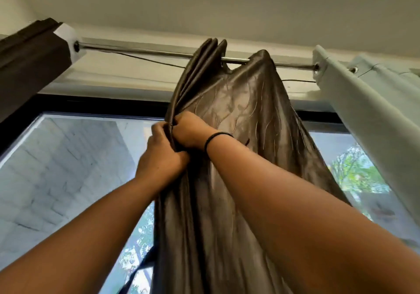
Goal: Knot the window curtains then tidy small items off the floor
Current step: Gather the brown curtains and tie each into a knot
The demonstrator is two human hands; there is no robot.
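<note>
A dark brown satin curtain [245,116] with a wavy stitched pattern hangs bunched from a metal rod [141,51] in front of the window. Both my arms reach up to its left edge. My left hand [161,157] grips the gathered folds of that edge. Just above it, my right hand [191,131], with a black band on the wrist, pinches the same folds. The two hands touch each other. The floor and any small items on it are out of view.
A pale curtain [368,111] hangs at the right end of the rod. A dark brown panel [29,61] stands at the upper left. Behind the curtain the window glass [68,168] shows a block wall and trees. A thin wire runs under the rod.
</note>
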